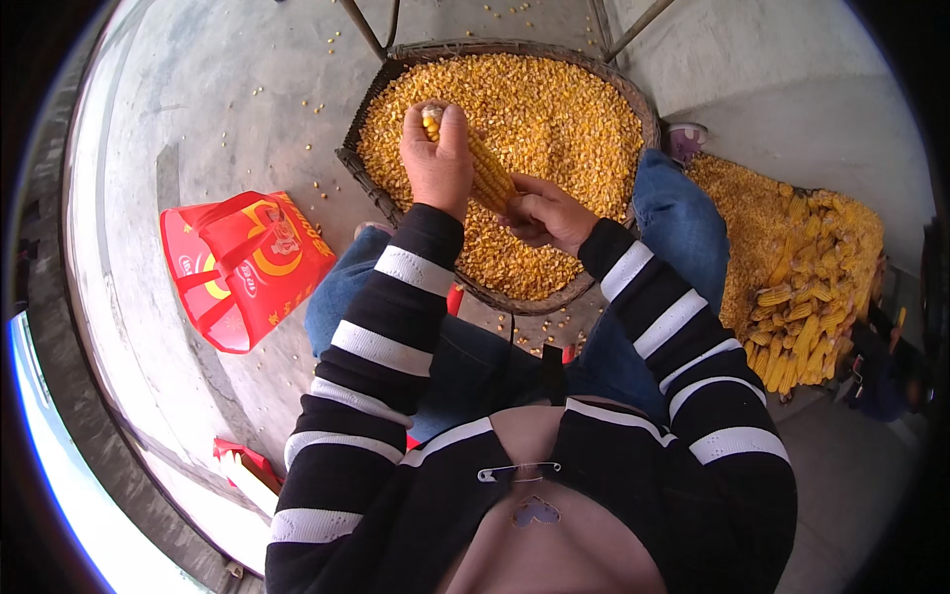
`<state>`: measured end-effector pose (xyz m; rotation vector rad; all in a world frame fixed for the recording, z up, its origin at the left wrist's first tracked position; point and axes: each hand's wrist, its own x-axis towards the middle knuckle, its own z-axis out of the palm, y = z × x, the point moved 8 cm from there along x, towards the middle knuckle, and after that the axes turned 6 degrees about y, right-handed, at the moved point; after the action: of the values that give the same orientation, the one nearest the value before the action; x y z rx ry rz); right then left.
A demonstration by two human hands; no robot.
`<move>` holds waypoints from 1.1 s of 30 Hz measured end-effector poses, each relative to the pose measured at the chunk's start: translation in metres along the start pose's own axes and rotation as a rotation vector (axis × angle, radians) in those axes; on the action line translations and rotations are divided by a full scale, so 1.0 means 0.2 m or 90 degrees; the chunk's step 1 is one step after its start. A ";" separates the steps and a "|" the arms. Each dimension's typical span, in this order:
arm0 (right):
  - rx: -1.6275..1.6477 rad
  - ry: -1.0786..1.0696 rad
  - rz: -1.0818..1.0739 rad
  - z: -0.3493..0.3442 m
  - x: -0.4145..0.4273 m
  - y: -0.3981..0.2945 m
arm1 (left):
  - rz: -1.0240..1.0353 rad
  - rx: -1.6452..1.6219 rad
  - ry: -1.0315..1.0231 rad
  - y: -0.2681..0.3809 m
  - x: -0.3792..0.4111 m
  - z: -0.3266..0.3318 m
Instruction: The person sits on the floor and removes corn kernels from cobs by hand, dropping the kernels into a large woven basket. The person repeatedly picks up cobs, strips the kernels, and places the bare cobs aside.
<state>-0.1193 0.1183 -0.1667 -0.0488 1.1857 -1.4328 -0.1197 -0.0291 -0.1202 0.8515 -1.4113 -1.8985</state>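
Both my hands grip one ear of yellow corn [486,167], held at a slant above a wide woven basket [646,111]. My left hand [438,160] wraps the upper end, with its thumb beside the pale tip of the ear. At the lower end, the fingers and thumb of my right hand [549,214] close around the ear. Rows of kernels show along the ear between my hands; the parts under my fingers are hidden. Loose corn kernels [549,111] fill the basket beneath my hands.
To the right lies a pile of whole corn ears [805,297] beside more loose kernels [731,223]. A red bag [245,271] bearing writing stands on the concrete floor [223,111] at left. Poles [638,30] rise behind the basket. My knees [679,215] flank it. A person [887,364] is partly visible far right.
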 end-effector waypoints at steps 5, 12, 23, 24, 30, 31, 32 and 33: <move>-0.076 -0.017 -0.009 0.00 0.02 0.01 | 0.015 0.011 -0.003 -0.01 -0.03 0.01; -0.049 0.025 0.022 0.02 0.02 0.04 | 0.112 0.133 -0.049 0.06 -0.09 0.09; -0.008 -0.019 0.060 0.01 0.02 0.04 | 0.055 0.078 -0.020 0.01 -0.05 0.03; -0.003 -0.017 0.061 0.01 0.03 0.05 | 0.083 0.114 -0.032 0.04 -0.07 0.05; 0.010 0.004 0.056 0.01 0.03 0.06 | 0.081 0.093 -0.060 0.03 -0.07 0.08; 0.037 0.005 0.056 0.02 0.02 0.04 | 0.014 0.009 -0.038 0.01 -0.03 0.05; 0.065 0.006 0.057 0.03 0.00 0.01 | -0.034 -0.038 -0.022 -0.01 -0.02 0.02; 0.092 0.008 0.057 0.02 -0.02 -0.01 | -0.046 -0.094 -0.025 0.00 -0.02 0.02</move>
<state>-0.1168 0.1180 -0.1618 0.1124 1.0783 -1.4381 -0.1211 -0.0246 -0.1179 0.8082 -1.2608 -2.0556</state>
